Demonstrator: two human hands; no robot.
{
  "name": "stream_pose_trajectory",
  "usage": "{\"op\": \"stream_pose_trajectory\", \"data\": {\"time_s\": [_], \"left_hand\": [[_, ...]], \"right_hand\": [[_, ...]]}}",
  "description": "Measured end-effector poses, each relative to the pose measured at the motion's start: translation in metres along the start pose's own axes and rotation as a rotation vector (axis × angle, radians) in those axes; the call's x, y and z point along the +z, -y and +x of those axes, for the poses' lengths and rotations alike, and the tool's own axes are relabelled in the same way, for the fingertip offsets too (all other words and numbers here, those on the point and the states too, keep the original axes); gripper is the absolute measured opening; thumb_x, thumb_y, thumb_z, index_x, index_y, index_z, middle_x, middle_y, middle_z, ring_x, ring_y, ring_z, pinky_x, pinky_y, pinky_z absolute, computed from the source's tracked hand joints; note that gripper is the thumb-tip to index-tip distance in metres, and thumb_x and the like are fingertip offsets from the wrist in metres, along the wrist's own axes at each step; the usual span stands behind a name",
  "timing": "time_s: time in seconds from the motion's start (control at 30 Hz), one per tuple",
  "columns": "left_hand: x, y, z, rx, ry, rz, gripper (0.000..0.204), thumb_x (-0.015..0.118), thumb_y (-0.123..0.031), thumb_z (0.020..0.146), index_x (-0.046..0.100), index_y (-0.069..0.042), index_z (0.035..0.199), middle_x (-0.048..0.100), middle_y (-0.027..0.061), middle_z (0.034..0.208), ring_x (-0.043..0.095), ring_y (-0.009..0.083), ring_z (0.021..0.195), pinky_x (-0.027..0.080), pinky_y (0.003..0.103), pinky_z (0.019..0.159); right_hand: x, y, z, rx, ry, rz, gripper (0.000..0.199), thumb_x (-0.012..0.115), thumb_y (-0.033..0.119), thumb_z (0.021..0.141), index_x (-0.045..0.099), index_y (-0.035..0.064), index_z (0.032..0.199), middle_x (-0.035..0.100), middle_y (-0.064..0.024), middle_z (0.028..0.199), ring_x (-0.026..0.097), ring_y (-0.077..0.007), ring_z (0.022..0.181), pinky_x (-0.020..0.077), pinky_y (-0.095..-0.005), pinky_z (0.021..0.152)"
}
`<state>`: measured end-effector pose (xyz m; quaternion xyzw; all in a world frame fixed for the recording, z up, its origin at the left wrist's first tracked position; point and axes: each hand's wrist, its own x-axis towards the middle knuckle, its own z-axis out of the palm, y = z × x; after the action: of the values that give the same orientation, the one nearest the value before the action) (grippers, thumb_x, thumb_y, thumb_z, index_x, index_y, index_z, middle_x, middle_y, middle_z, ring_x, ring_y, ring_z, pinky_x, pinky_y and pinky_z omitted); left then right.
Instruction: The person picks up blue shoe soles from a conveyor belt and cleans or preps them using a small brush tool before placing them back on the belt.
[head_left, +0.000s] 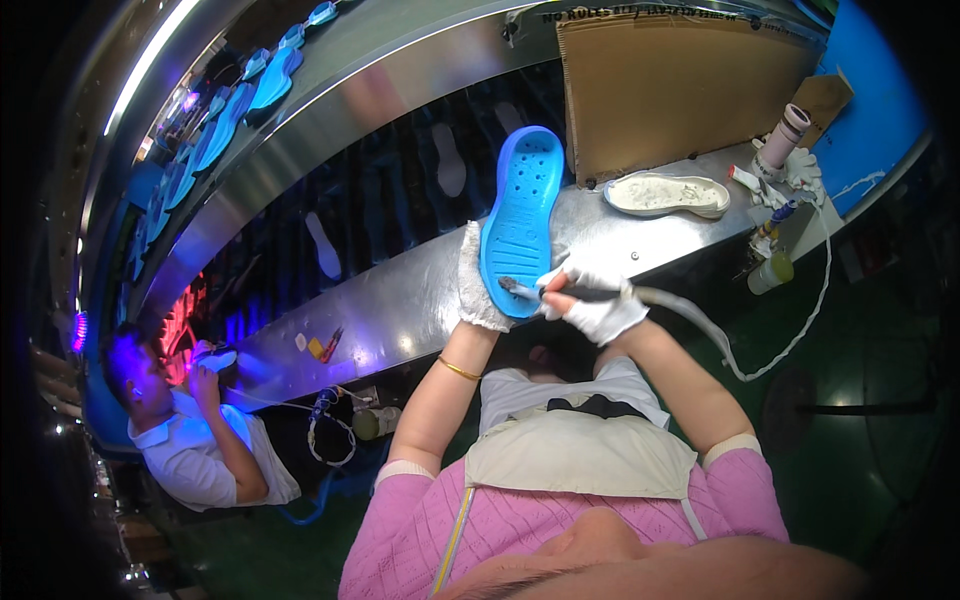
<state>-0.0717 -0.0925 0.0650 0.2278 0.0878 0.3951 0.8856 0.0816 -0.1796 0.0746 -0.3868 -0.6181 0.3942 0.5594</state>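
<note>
A bright blue shoe sole (520, 235) with small holes near its far end and ridges across its middle is tilted up over the metal ledge. My left hand (474, 285), in a white glove, grips the sole along its left side and near end; most of its fingers are hidden behind it. My gloved right hand (603, 314), bare at the fingertips, is closed on a small brush (522, 290). The dark bristles touch the sole's near end. From this hand a whitish hose (715, 330) trails off to the right.
A pale shoe sole (668, 196) lies on the metal ledge (410, 290), before a cardboard sheet (680, 95). To its right stand a pinkish spool (782, 140) and hose fittings. Blue soles (225, 125) line the conveyor at upper left. A co-worker (200, 430) handles a blue piece at left.
</note>
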Motion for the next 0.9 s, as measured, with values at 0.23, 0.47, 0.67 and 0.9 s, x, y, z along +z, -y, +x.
{"op": "stream_pose_trajectory", "data": {"time_s": [0.23,0.47,0.67,0.9], "left_hand": [[-0.003,0.009,-0.01,0.047,-0.114,-0.067,0.061,0.033,-0.053,0.089,0.045,-0.004,0.123,0.057,0.0161,0.11,0.058,0.0299,0.097,0.048,0.042,0.086],[-0.019,0.013,-0.013,0.07,-0.024,-0.084,0.061,0.035,-0.053,0.089,0.043,-0.004,0.125,0.054,0.0166,0.117,0.055,0.0294,0.102,0.045,0.041,0.091],[0.001,0.011,-0.026,-0.023,-0.038,-0.118,0.067,0.031,-0.055,0.09,0.034,-0.004,0.133,0.048,0.0229,0.123,0.052,0.0374,0.108,0.043,0.046,0.093],[0.003,0.017,-0.04,-0.145,0.11,-0.152,0.069,0.032,-0.052,0.09,0.026,-0.001,0.137,0.043,0.0268,0.127,0.048,0.0421,0.112,0.039,0.051,0.096]], "right_hand": [[-0.002,0.016,0.004,0.349,0.003,0.326,0.01,0.063,0.003,0.081,0.057,0.0007,0.089,0.061,-0.007,0.077,0.06,-0.0113,0.065,0.0499,-0.0223,0.061],[0.012,0.026,0.007,-0.391,0.112,-0.311,0.017,0.07,0.002,0.071,0.059,0.0034,0.084,0.06,-0.0091,0.08,0.059,-0.0187,0.071,0.0475,-0.0275,0.065],[-0.025,0.015,0.039,0.331,-0.051,0.101,0.014,0.07,0.008,0.076,0.063,0.0017,0.087,0.064,-0.0072,0.076,0.061,-0.0116,0.067,0.0504,-0.0232,0.061],[-0.059,0.005,0.07,0.029,-0.414,-0.061,0.007,0.068,0.007,0.078,0.063,0.0021,0.08,0.062,-0.0048,0.077,0.06,-0.0126,0.071,0.0475,-0.0237,0.062]]}}
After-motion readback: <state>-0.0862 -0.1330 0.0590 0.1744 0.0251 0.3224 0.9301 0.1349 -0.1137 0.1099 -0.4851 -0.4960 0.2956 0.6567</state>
